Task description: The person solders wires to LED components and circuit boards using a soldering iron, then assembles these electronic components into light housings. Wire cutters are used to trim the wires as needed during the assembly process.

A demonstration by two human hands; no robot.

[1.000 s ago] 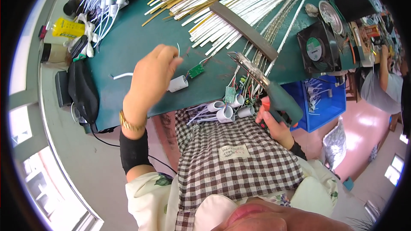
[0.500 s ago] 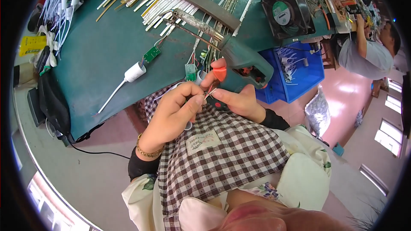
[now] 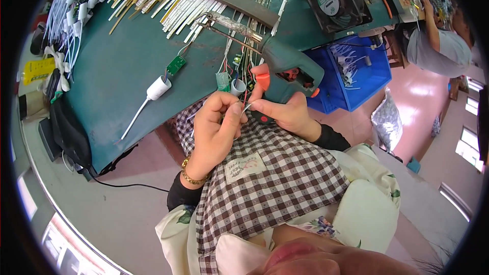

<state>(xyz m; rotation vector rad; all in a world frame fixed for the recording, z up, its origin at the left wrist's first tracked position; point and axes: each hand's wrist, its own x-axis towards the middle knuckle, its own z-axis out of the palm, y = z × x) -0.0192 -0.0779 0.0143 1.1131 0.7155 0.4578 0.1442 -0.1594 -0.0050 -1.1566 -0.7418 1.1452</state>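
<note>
My left hand (image 3: 220, 125) pinches thin wires (image 3: 245, 108), reddish and pale, between thumb and fingers. From the other side my right hand (image 3: 288, 115) closes thumb and fingers on the same wires, the tips nearly touching. An orange piece (image 3: 262, 81) sits against a raised finger between the hands. Just beyond them are a green circuit board (image 3: 222, 82) and a white cylindrical housing (image 3: 238, 87). The green-handled soldering gun (image 3: 293, 69) lies on the table, its metal tip end pointing left. Another white housing (image 3: 159, 87) with a cable lies left, wired to a small board (image 3: 176, 65).
LED strips (image 3: 178, 0) spread across the far table under a dark bar (image 3: 229, 1). A black fan (image 3: 336, 2) stands far right, above a blue crate (image 3: 374, 79) of wired parts. White housings (image 3: 71, 15) pile up far left. A co-worker (image 3: 440, 46) sits at right.
The view has shifted slightly. Both hands stay together at the wires, with only small finger movements; the pale wire end now slants between the fingertips.
</note>
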